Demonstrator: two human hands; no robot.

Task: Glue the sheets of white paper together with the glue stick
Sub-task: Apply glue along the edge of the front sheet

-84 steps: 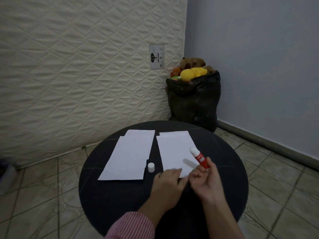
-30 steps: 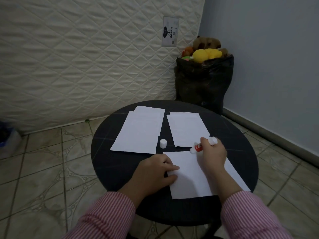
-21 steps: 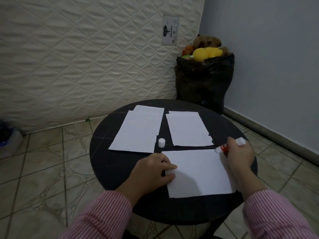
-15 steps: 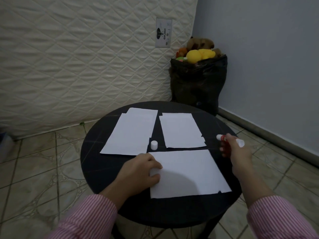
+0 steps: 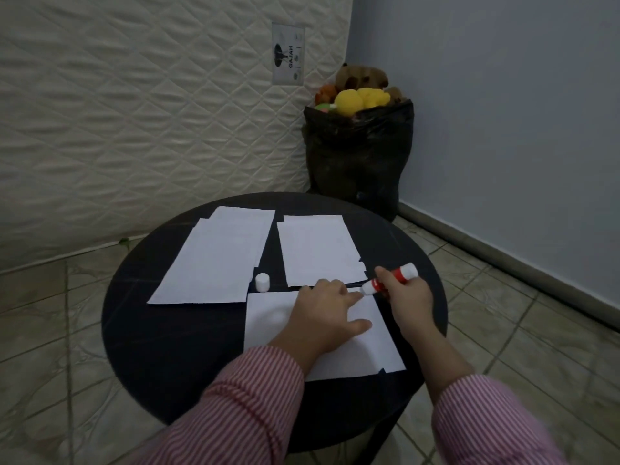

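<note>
- A quilted cream mattress [image 5: 134, 112] stood on edge at 10 o'clock, with a small printed label [image 5: 288, 53] near its right border.
- A round black table [image 5: 174, 330] filled the middle of the view on a beige tiled floor [image 5: 43, 347].
- At 11 o'clock on the table lay a stack of white paper sheets [image 5: 214, 260], 2 layers showing, the upper one offset from the one below.
- A small white glue cap [image 5: 262, 282] stood upright just beside that stack's near right corner.
- At 12 o'clock lay a second white paper sheet [image 5: 317, 250], flat and apart from the stack.
- The nearest white paper sheet [image 5: 268, 317] lay crosswise at the table's centre, its far edge close to the 2 others.
- The left hand [image 5: 323, 317], in a red-and-white striped sleeve [image 5: 241, 407], rested palm down on this nearest sheet with fingers spread flat, pressing it.
- The right hand [image 5: 407, 298] was closed around a red-and-white glue stick [image 5: 391, 280], pinching its barrel.
- The stick pointed toward 9 o'clock, its white tip at the far right corner of the nearest sheet, just beside the left fingertips; whether it touched the paper could not be told.
- At 1 o'clock beyond the table, a black plastic bag [image 5: 359, 156] of plush toys [image 5: 359, 92] sat in the corner against a blue-grey wall [image 5: 503, 112].
</note>
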